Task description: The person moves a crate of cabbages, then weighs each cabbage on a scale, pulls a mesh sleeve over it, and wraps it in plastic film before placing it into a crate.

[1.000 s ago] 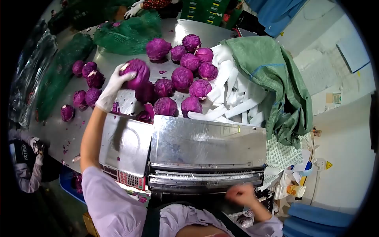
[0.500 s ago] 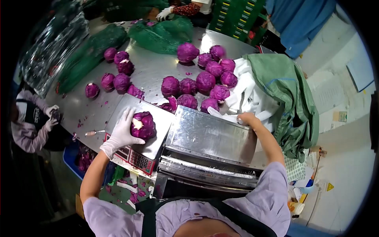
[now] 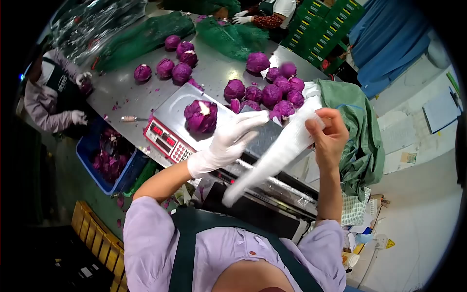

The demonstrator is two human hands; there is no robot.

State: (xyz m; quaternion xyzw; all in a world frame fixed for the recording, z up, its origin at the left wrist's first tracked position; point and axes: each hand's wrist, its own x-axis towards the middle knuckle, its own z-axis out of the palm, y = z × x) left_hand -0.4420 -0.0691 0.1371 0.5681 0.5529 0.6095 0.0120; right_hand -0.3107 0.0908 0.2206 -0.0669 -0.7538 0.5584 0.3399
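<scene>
One purple cabbage (image 3: 201, 116) rests alone on the steel pan of a weighing scale (image 3: 171, 111) with red digits. My bare right hand (image 3: 329, 133) pinches the top of a long white foam net sleeve (image 3: 272, 158) that hangs down in front of me. Just left of the sleeve, my gloved left hand (image 3: 228, 142) is raised with its fingers spread and nothing in it. Behind the scale lies a cluster of several purple cabbages (image 3: 270, 92).
A wrapping machine (image 3: 272, 187) stands right of the scale. A green sack (image 3: 359, 127) with white sleeves lies at right. A knife (image 3: 129, 118), green mesh bags (image 3: 232, 38) and more cabbages (image 3: 176, 65) lie on the steel table. A blue crate (image 3: 110, 160) and two other workers are around.
My left hand let go of the cabbage on the scale and rose toward the sleeve. My right hand lifted a white sleeve from the pile. The view swung left.
</scene>
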